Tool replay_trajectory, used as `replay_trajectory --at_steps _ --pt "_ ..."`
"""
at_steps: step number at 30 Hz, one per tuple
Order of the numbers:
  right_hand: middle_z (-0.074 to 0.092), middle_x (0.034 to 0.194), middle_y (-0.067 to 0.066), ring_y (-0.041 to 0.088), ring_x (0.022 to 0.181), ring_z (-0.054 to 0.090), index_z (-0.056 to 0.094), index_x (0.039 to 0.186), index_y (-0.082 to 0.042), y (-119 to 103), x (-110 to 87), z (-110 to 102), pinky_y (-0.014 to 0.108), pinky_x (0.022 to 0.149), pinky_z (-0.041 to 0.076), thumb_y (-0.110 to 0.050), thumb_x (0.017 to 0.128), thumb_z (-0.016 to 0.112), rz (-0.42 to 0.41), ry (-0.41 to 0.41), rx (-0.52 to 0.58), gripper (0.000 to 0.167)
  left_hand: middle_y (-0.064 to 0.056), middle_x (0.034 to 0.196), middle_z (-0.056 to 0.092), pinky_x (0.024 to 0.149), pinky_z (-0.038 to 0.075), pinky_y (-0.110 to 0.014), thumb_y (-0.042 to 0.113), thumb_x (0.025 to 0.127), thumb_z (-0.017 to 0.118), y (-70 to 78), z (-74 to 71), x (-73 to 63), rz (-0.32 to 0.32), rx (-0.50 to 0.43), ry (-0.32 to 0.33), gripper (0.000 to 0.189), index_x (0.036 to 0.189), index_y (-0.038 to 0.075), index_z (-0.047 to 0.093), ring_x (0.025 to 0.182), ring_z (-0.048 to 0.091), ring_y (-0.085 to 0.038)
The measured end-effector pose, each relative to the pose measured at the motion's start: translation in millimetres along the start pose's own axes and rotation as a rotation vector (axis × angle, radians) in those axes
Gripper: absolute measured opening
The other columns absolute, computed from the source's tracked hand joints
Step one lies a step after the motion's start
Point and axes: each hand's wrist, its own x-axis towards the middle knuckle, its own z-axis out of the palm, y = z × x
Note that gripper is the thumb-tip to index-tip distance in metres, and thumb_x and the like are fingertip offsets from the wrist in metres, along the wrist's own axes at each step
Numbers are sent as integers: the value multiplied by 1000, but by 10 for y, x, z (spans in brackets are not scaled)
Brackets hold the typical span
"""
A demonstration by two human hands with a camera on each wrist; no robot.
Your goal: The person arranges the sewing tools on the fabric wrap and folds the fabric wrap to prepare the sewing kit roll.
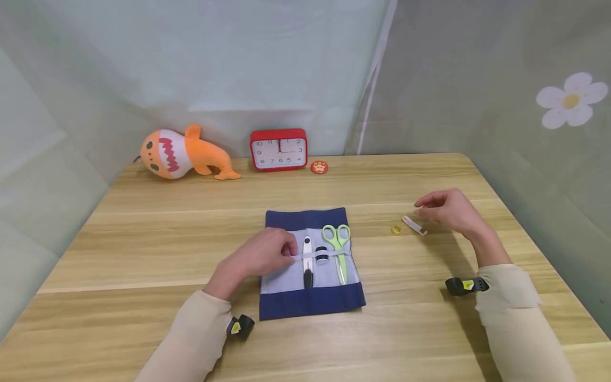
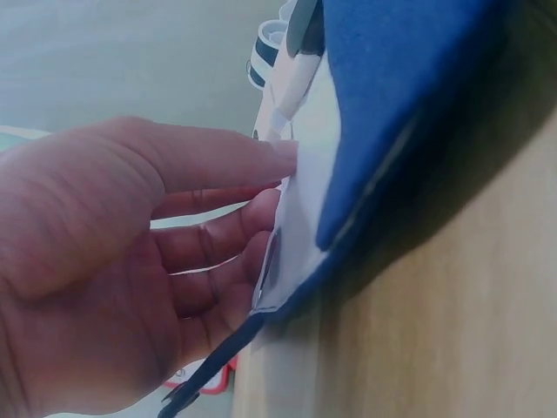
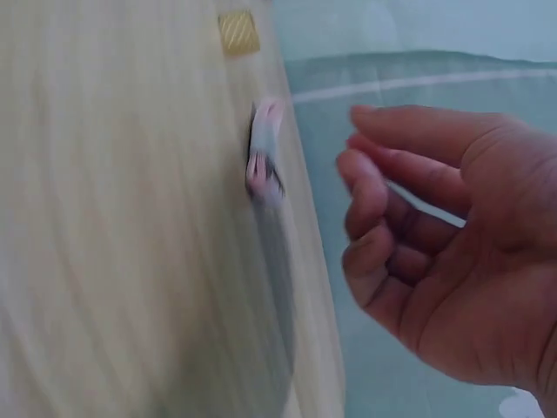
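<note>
My left hand (image 1: 264, 253) is at the left side of an unrolled navy and pale-grey cloth tool roll (image 1: 312, 302), thumb and fingertips pinching its pale elastic band (image 1: 297, 257). Under this band lie a slim white tool with a black end (image 1: 307, 265), a black-and-white thread spool (image 1: 322, 256) and light-green scissors (image 1: 340, 249). In the left wrist view, the thumb (image 2: 235, 161) meets the band beside the grey lining. My right hand (image 1: 453, 212) hovers with loosely bent fingers, holding nothing, just right of a nail clipper (image 1: 414, 226). Left of the clipper sits a gold ring-shaped thimble (image 1: 396, 229).
Along the back edge of the wooden table (image 1: 167, 254) are an orange plush shark (image 1: 205, 154), a red clock (image 1: 279, 150) and a round red badge (image 1: 319, 167). Curtains hang behind and at both sides. Each wrist wears a black strap.
</note>
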Motion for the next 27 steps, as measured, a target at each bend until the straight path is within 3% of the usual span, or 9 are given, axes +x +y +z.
replay_trajectory --at_steps 10,19,27 --pt "70 85 -3 10 75 60 75 116 0 175 -100 5 28 66 51 -25 90 83 66 -119 -29 37 2 77 60 73 44 -30 10 92 77 -20 -12 5 -11 2 -13 7 89 14 71 76 54 -15" --pt "66 81 -1 12 72 58 73 112 1 242 -119 26 29 63 50 -23 90 84 65 -166 -13 35 2 77 59 72 44 -29 9 92 77 -17 -20 5 -19 4 -26 7 90 13 72 76 54 -15" --pt "65 77 -1 10 68 56 73 107 4 267 -94 38 27 60 46 -17 91 81 31 -154 -29 27 1 77 59 72 43 -29 8 92 76 -18 -37 0 -16 8 -30 6 91 13 72 75 54 -15"
